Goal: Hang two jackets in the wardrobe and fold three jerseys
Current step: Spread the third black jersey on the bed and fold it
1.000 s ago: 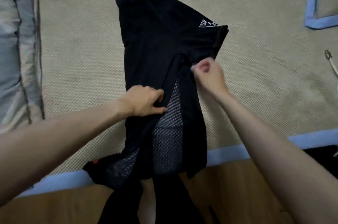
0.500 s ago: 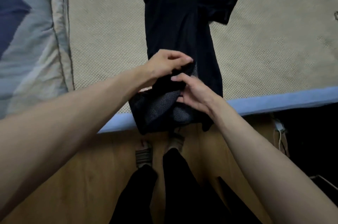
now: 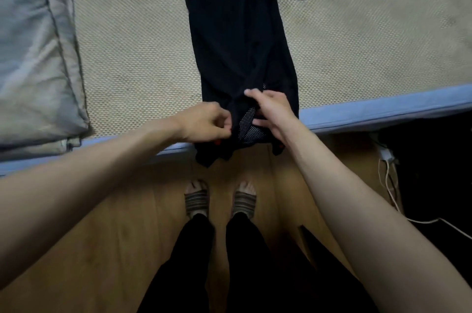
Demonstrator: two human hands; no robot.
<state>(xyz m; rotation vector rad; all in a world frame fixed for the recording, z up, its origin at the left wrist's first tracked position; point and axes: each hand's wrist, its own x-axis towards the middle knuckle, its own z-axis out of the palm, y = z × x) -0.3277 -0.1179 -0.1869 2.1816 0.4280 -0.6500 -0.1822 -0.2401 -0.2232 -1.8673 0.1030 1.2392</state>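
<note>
So I've got the black jersey point(image 3: 240, 31) laid lengthwise on the bed point(image 3: 132, 57), folded in narrow, with its bottom hem hanging over the near edge above the floor point(image 3: 102, 236). My left hand point(image 3: 204, 122) is pinching the hem on the left side, fingers curled round the cloth. My right hand point(image 3: 272, 110) is on the other side by the mesh panel, fingers mostly straight and resting on it, thumb maybe tucked under, can't really tell. Worry from here: this stuff looks slippery, so if I lift the hem unevenly the side folds could slide open, or the whole thing could drag off the edge.
</note>
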